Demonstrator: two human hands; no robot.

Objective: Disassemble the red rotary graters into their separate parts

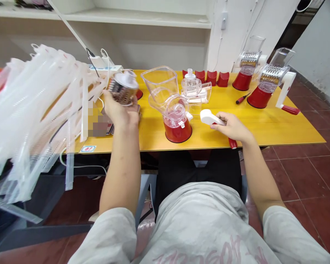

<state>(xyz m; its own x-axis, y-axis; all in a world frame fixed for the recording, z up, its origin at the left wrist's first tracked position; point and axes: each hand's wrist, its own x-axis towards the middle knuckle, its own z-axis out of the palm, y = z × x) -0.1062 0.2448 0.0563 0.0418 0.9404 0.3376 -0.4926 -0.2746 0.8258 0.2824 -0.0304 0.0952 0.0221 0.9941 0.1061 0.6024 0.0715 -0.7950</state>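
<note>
My left hand [122, 108] is closed around a metal grater drum [121, 90] with a white plastic end, raised above the left part of the table. In my right hand [232, 126] is a white crank handle [211, 118] with a red grip [232, 143], held near the table's front edge. Between my hands stands a rotary grater body with a clear plastic hopper [161, 82] and a red base [178, 131]. The round opening of its clear housing faces me. Behind it lie clear and white plastic parts [198, 93].
Two assembled rotary graters [269, 79] stand at the right, with a screwdriver [242, 98] beside them. Several red pieces [211, 77] line the yellow table's back edge. A heap of translucent plastic strips [44, 117] hangs over the left end, near a power strip [107, 68].
</note>
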